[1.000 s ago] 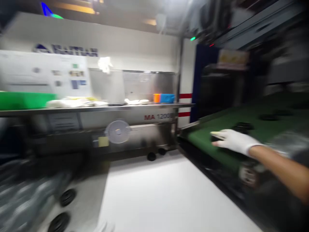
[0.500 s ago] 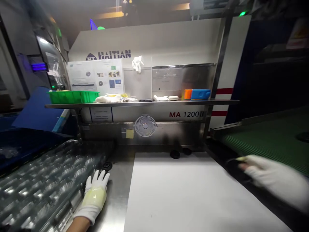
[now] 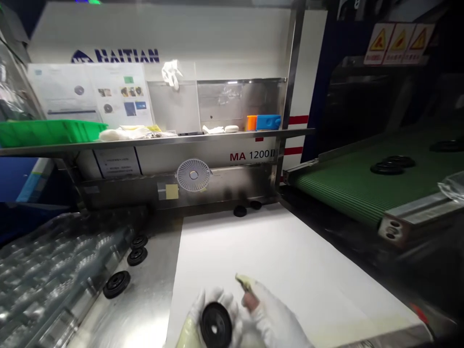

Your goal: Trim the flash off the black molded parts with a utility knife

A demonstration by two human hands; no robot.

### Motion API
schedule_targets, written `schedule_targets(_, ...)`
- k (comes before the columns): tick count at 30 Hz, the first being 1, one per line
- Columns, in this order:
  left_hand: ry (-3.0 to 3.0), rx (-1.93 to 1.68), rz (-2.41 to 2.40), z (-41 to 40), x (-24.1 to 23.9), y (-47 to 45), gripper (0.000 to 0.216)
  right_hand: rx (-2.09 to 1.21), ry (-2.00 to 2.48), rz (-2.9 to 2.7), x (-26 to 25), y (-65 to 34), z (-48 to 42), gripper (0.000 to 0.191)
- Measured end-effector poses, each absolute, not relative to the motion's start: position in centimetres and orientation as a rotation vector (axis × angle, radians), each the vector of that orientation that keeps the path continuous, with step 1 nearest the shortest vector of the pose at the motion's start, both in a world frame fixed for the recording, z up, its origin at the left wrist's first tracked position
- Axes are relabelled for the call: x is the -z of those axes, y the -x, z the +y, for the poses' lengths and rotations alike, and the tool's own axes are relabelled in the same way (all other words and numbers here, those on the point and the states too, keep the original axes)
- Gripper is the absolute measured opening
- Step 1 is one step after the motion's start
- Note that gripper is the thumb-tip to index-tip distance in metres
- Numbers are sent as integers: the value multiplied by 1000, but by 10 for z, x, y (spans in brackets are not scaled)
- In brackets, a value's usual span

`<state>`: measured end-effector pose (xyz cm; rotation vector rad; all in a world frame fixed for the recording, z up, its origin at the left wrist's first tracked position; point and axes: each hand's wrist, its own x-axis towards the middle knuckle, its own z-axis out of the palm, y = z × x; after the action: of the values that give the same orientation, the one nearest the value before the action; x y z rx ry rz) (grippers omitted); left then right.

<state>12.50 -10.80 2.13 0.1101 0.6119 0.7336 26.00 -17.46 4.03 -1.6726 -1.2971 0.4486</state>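
Gloved fingers (image 3: 219,296) of the left hand (image 3: 197,319) clench a black moulded disc (image 3: 216,325) at the near edge of the white sheet (image 3: 275,256). The right hand (image 3: 273,316) sits just beside it, fingers loose and holding nothing. Left of the sheet, three more discs (image 3: 116,284) lie on a steel plate (image 3: 154,285); right of it, others (image 3: 387,167) wait on a green conveyor belt (image 3: 344,193).
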Motion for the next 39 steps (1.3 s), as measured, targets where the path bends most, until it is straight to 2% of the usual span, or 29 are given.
schedule_targets(2, -47, -771, 610, -104, -27, -126, 34, -442, 1689, -1331, -43, -270, -188, 42)
schedule_targets(6, -154, -915, 434, -104, -25, -137, 19, -507, 1703, -1487, -37, -269, -202, 29)
schedule_targets(12, -280, -986, 346, -109, -23, -155, 8, -167, 1940, -1629, -35, -254, -198, 32)
schedule_targets(23, -243, -1031, 329, -121, -29, -160, 10, 111, 2055, -1623, -15, -241, -199, 31)
schedule_targets(39, -265, -1158, 320, -121, -36, -160, 8, 39, 2032, -1563, -18, -234, -202, 26)
